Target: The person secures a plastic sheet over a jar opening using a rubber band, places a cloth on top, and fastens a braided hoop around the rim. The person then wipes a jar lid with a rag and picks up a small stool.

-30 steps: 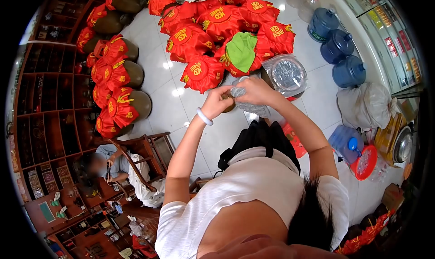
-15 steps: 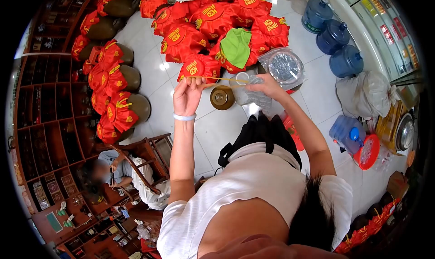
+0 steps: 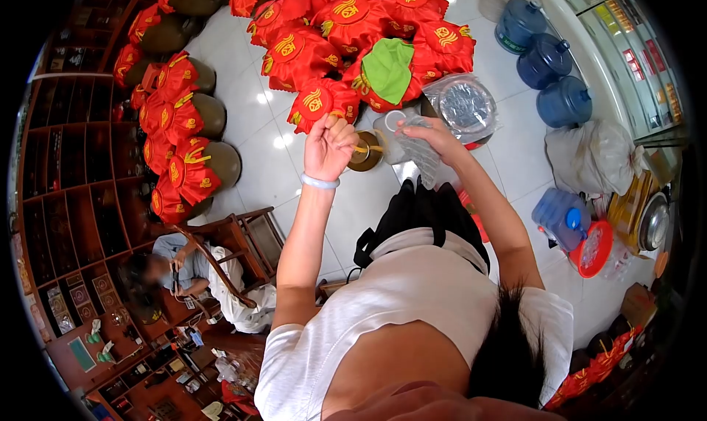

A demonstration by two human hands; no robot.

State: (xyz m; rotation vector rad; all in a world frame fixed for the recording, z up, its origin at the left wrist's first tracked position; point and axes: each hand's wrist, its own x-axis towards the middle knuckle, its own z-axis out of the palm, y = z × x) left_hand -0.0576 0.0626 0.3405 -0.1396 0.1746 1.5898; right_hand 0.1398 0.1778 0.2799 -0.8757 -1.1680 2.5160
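My left hand (image 3: 331, 147) is closed, its fingers curled round a thin yellow ribbon (image 3: 375, 148). The ribbon hangs slack in a loop toward the right. My right hand (image 3: 436, 139) pinches a crumpled clear plastic sheet (image 3: 420, 156), which looks like bubble wrap; whether it also grips the ribbon's other end I cannot tell. Just beneath the hands a small brown jar (image 3: 362, 160) stands on the floor. A clear plastic container with a ring-shaped rim (image 3: 395, 119) is beside it, partly covered.
Jars with red cloth covers (image 3: 309, 103) crowd ahead, one under a green cloth (image 3: 387, 71). A plastic-wrapped round item (image 3: 464, 106) lies right of them. Blue water bottles (image 3: 563, 98) line the right side. A seated person (image 3: 180, 263) is at the left, near shelves.
The ribbon was stretched taut between my hands; now it is slack. My left hand has moved right and curled closed. The plastic sheet in my right hand has swung and bunched up.
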